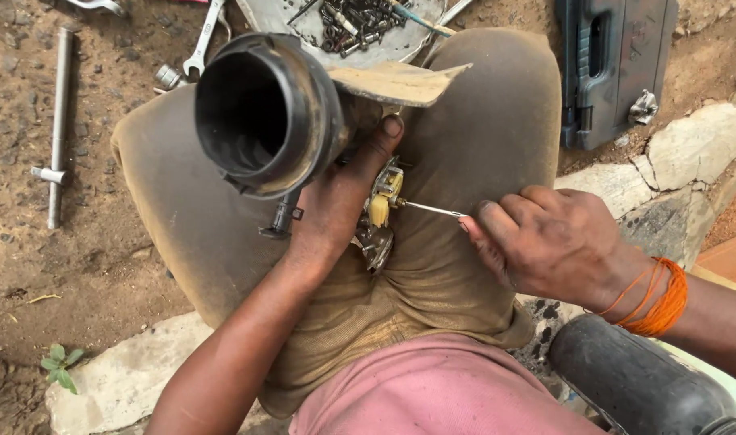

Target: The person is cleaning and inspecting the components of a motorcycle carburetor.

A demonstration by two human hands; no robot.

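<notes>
Hold the small metal part (pixel 377 211) still on the lap, as the left hand (pixel 335 201) does, its grip closed around it under the big black tube (pixel 263 113). The right hand (pixel 545 242) pinches a thin metal tool (pixel 431 209); keep it straight and push softly. The part is yellowish, greasy and lumpy.

My black tube (pixel 267 113) sits against my khaki trousers (pixel 464 161), the small part (pixel 381 205) at it looks yellowish and perhaps brass, orange thread (pixel 658 302) rings my wrist, my shirt (pixel 440 391) is pink, the case (pixel 613 68) dark grey.
</notes>
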